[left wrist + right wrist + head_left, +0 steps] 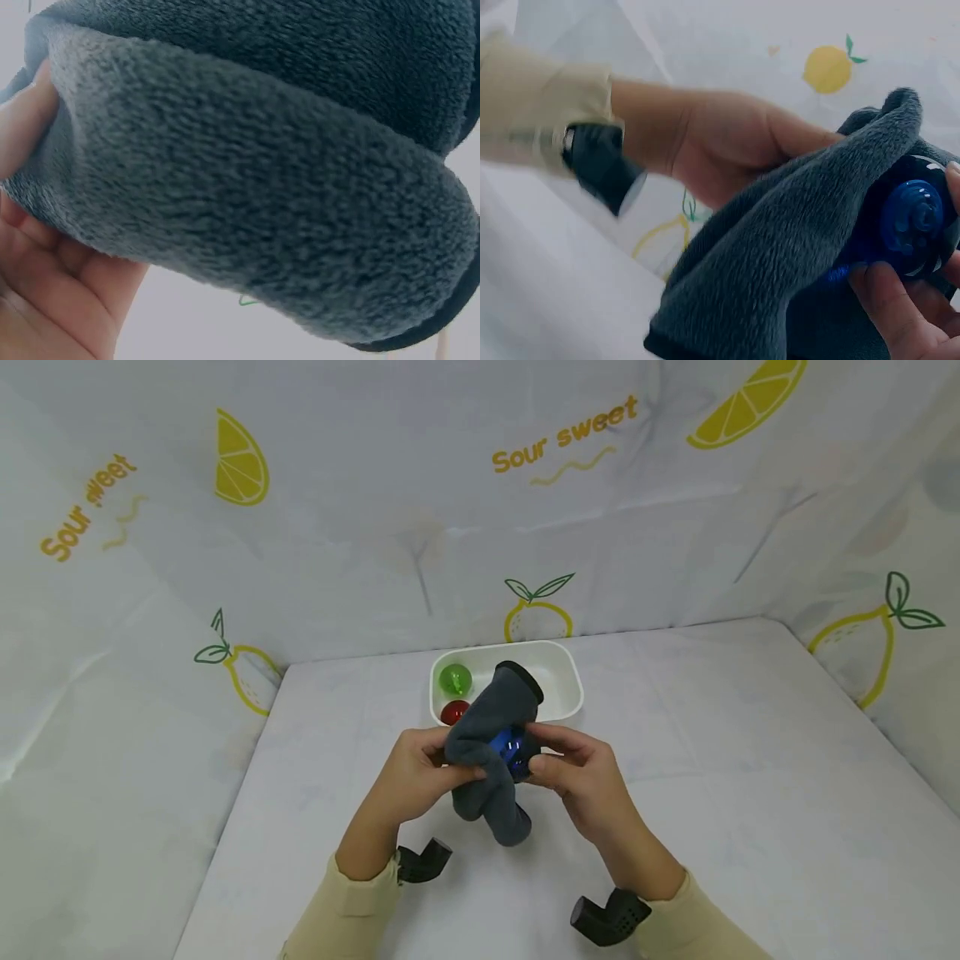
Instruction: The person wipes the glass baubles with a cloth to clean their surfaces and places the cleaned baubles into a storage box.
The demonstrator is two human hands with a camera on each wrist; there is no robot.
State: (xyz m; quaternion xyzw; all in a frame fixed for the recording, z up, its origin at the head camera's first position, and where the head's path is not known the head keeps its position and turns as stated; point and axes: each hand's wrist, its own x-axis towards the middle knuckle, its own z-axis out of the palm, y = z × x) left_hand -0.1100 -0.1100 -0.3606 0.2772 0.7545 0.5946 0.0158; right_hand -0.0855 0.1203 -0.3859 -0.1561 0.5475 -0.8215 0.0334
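A shiny translucent blue ball (512,752) sits against a fuzzy dark grey-blue cloth (487,714). My left hand (416,781) grips the folded cloth, its thumb on the near side. Fingertips of my right hand (588,777) pinch the ball from its right side. In the right wrist view the rounded end of the blue ball (913,225) shows, with the cloth (780,240) draped over part of it. Seen from the left wrist, the cloth (247,187) fills most of the view and hides the ball.
Behind the cloth stands a white tray (573,693). In its left end lie a green ball (455,680) and a red ball (453,712), the red one partly covered. A white sheet covers the table (720,760) and the walls, printed with lemons.
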